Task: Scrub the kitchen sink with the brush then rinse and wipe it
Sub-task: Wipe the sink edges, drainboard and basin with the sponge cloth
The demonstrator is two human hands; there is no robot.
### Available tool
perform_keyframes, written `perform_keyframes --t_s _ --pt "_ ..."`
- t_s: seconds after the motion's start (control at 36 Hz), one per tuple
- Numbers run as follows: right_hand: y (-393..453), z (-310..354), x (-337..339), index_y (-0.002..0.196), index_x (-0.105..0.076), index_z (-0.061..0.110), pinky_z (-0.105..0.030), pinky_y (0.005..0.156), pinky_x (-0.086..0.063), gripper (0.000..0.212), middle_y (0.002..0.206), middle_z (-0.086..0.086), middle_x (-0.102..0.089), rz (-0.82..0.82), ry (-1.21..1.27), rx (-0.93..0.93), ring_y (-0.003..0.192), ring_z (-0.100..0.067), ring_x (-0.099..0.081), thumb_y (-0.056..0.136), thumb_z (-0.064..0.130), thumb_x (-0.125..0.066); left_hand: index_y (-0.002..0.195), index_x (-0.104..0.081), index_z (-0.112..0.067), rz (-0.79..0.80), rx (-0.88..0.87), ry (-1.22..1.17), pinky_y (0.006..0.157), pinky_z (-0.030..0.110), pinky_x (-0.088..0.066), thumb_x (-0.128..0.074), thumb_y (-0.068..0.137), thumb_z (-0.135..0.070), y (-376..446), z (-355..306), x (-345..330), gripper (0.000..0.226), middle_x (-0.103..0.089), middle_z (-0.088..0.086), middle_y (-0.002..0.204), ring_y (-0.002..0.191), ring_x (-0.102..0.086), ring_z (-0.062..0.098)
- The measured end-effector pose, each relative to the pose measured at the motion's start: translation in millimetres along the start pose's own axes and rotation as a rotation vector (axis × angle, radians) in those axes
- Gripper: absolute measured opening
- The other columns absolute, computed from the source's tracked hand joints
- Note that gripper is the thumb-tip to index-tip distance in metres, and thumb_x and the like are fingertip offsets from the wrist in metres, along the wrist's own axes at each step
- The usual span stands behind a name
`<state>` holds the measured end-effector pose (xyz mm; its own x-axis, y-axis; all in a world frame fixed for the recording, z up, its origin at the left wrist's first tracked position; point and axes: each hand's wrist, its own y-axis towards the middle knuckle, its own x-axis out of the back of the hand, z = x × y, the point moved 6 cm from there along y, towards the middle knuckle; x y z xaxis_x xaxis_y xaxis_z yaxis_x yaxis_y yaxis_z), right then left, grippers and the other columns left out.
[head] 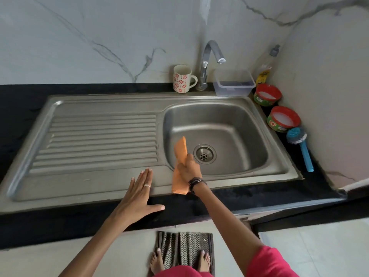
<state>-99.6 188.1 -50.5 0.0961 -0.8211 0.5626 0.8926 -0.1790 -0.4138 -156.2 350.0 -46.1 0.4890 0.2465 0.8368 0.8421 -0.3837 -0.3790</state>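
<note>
A steel sink with a ribbed drainboard is set in a black counter. My right hand is shut on an orange cloth, held over the basin's near-left corner beside the drain; the cloth's lower end hangs over the front rim. My left hand lies flat and open on the sink's front rim, fingers spread, holding nothing. The blue scrub brush lies on the counter to the right of the sink. No water runs from the tap.
Behind the sink stand a flowered mug and a clear plastic box. Two red-rimmed dish-soap tubs and a bottle sit at the right by the wall. A mat lies under my bare feet.
</note>
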Motion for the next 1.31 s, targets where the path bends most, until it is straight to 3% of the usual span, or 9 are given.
perform_keyframes --t_s 0.33,0.56,0.69,0.78,0.83,0.97,1.08,1.22,1.31 --pt "2 41 78 0.117 -0.05 0.004 -0.037 0.062 -0.035 0.029 0.091 -0.015 -0.06 -0.139 -0.587 0.597 0.085 -0.041 -0.058 0.089 0.012 -0.047 0.133 0.033 -0.018 -0.069 0.112 -0.095 0.109 0.028 0.019 -0.054 0.085 -0.055 -14 16 -1 0.106 0.035 -0.003 0.143 0.131 0.031 0.006" --pt "-21 18 70 0.104 -0.066 0.012 -0.03 0.052 -0.05 0.034 0.095 -0.008 -0.067 0.03 -0.768 0.94 0.074 -0.028 -0.066 0.073 0.0 -0.066 0.139 0.029 -0.013 -0.112 0.22 -0.14 0.108 0.028 0.019 -0.054 0.084 -0.056 -16 7 -13 0.108 0.031 0.0 0.149 0.131 0.03 0.007" --pt "-12 -20 73 0.13 -0.052 0.031 -0.036 0.081 -0.05 0.039 0.115 -0.009 -0.059 0.209 -0.825 0.858 0.098 -0.028 -0.061 0.091 0.025 -0.049 0.142 0.025 -0.012 -0.161 0.254 -0.19 0.109 0.028 0.018 -0.055 0.084 -0.054 -12 0 -14 0.107 0.027 0.002 0.151 0.132 0.028 0.005" --pt "-14 -34 73 0.12 -0.059 0.036 -0.031 0.073 -0.053 0.041 0.098 -0.008 -0.06 0.325 -0.817 0.929 0.079 -0.023 -0.062 0.085 0.04 -0.038 0.143 0.023 -0.011 -0.163 0.277 -0.204 0.11 0.029 0.017 -0.056 0.085 -0.052 -12 -2 -18 0.106 0.027 0.002 0.152 0.131 0.028 0.006" --pt "-16 -51 66 0.124 -0.049 0.04 -0.038 0.073 -0.055 0.037 0.109 -0.005 -0.066 0.375 -0.939 1.044 0.085 -0.025 -0.064 0.088 0.032 -0.043 0.143 0.024 -0.011 -0.157 0.298 -0.211 0.111 0.031 0.016 -0.056 0.085 -0.052 -14 -3 -21 0.107 0.027 0.003 0.152 0.132 0.028 0.006" --pt "-13 -66 52 0.131 -0.036 0.044 -0.032 0.053 -0.053 0.103 0.127 0.001 -0.059 0.434 -1.299 1.061 0.083 -0.021 -0.064 0.046 0.008 -0.083 0.144 0.022 -0.008 -0.155 0.346 -0.193 0.112 0.034 0.015 -0.061 0.081 -0.054 -21 -2 -25 0.113 0.025 0.005 0.153 0.14 0.023 0.013" --pt "-9 -64 41 0.132 -0.034 0.044 -0.031 0.054 -0.051 0.103 0.128 0.0 -0.057 0.43 -1.279 1.2 0.083 -0.02 -0.063 0.048 0.008 -0.081 0.144 0.022 -0.009 -0.164 0.365 -0.187 0.111 0.034 0.017 -0.062 0.079 -0.055 -28 2 -24 0.116 0.027 0.004 0.152 0.139 0.025 0.013" --pt "-12 -54 26 0.142 -0.017 0.044 -0.043 0.087 -0.043 0.087 0.15 -0.006 -0.028 0.515 -1.188 1.254 0.121 -0.031 -0.042 0.078 -0.003 -0.051 0.144 0.022 -0.008 -0.179 0.435 -0.164 0.111 0.035 0.018 -0.065 0.074 -0.059 -37 13 -24 0.122 0.027 0.005 0.153 0.14 0.025 0.015" --pt "-12 -43 15 0.139 -0.017 0.043 -0.041 0.076 -0.05 0.095 0.142 -0.007 -0.04 0.527 -1.121 1.279 0.108 -0.032 -0.053 0.07 -0.009 -0.058 0.144 0.022 -0.008 -0.199 0.482 -0.168 0.111 0.037 0.017 -0.066 0.072 -0.06 -42 18 -24 0.125 0.027 0.006 0.152 0.14 0.024 0.018"
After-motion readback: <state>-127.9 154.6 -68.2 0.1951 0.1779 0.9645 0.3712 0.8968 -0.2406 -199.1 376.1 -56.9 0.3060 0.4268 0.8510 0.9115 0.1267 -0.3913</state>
